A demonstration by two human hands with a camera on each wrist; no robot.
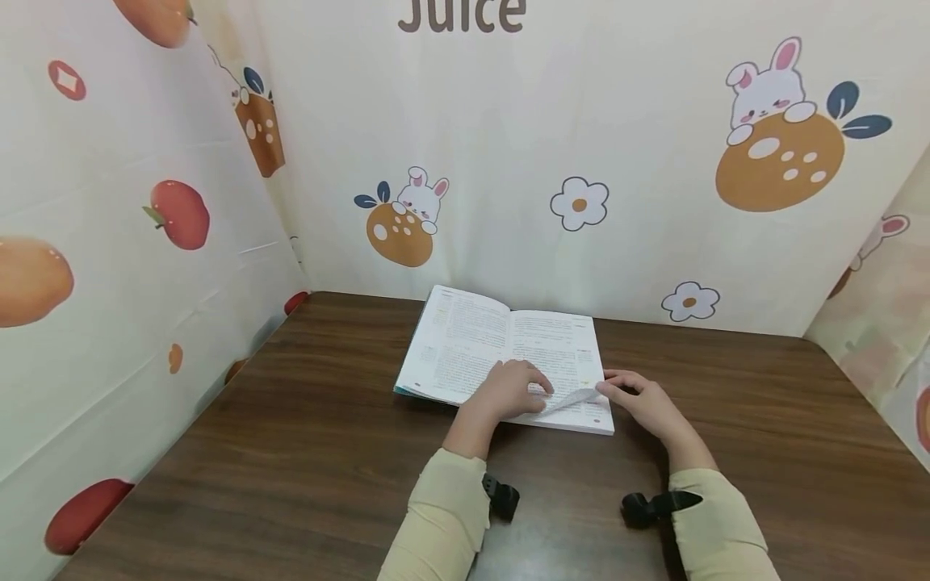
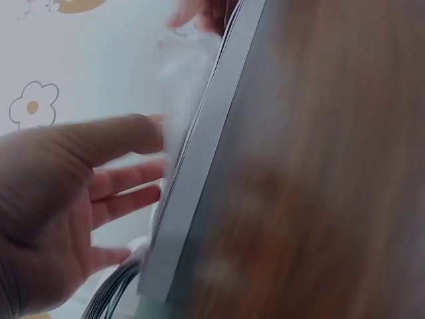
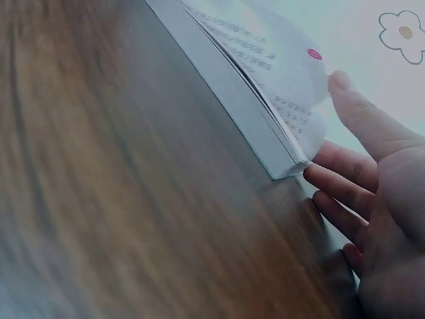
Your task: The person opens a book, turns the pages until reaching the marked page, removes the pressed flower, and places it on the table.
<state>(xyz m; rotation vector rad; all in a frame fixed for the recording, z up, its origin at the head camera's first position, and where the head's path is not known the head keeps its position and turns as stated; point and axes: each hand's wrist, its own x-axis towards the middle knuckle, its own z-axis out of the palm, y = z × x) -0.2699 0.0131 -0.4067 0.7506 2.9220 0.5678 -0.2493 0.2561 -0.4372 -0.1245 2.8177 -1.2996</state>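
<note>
An open book [image 1: 555, 339] with printed text lies on the table, its lower edge toward me. Near its lower right side, one page [image 1: 577, 397] is lifted and curls up. My left hand [image 1: 504, 391] is over the lower middle of the book, its loosely bent fingers at the lifted page. In the left wrist view the thumb [image 2: 126, 136] and fingers reach that blurred white sheet. At the right edge my right hand [image 1: 643, 402] touches the page's outer edge with the thumb [image 3: 358, 109]. Its other fingers [image 3: 342, 186] lie spread along the book's corner.
The dark wooden table [image 1: 305, 436] extends around the book. Behind it hangs a white printed curtain [image 1: 501, 202], with another side panel [image 1: 109, 282] at the left. Black wrist cameras [image 1: 501, 496] are strapped over both sleeves.
</note>
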